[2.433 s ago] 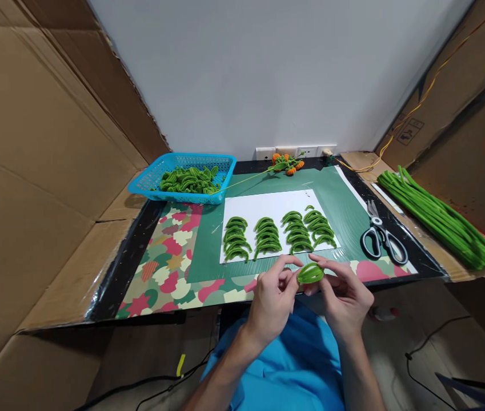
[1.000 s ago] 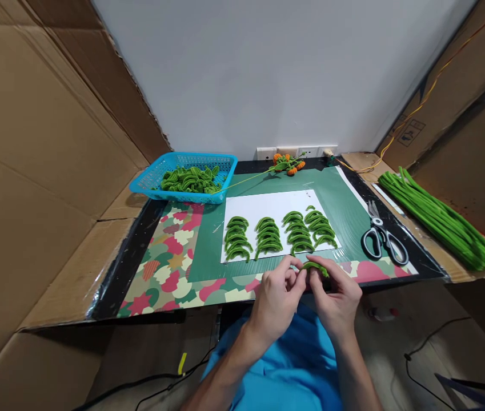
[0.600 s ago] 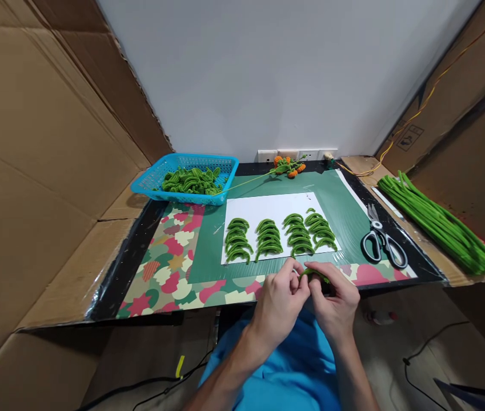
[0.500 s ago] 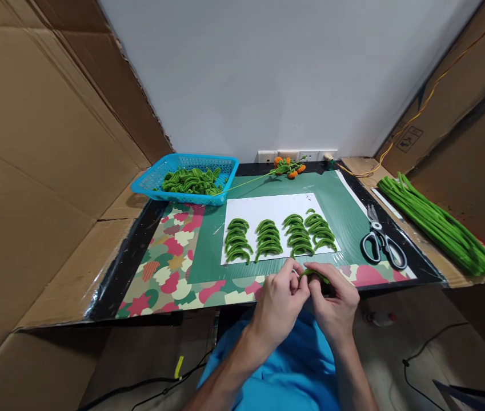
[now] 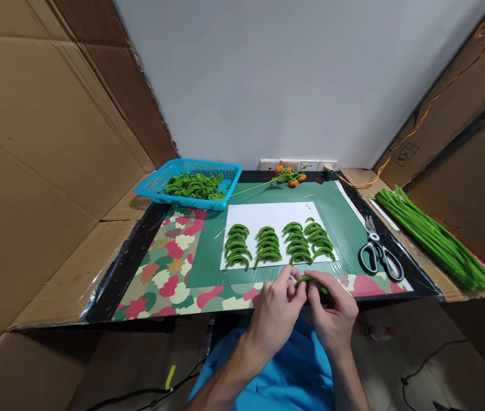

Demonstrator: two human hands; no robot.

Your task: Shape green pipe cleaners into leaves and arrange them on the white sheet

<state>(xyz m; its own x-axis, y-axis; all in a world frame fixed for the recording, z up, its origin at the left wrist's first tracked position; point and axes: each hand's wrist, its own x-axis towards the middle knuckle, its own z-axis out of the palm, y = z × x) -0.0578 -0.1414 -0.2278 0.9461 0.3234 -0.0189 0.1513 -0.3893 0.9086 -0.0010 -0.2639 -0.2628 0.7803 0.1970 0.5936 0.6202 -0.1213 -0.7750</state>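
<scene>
Between my two hands, at the table's front edge, is a curved green fuzzy piece. My left hand pinches its left end, and my right hand grips it from the right, fingertips close together. Just beyond them, a white sheet carries several curved green pieces in side-by-side columns, among them the leftmost column and the rightmost column. A lone short piece lies above the rightmost column.
A blue basket of green looped pieces stands back left. An orange flower stem lies by the wall sockets. Scissors and a bundle of long green stems are at the right. Cardboard walls flank the table.
The view has shifted slightly, so the table appears a little lower. My hands remain together on the green piece, and more of its curve shows between the fingertips.
</scene>
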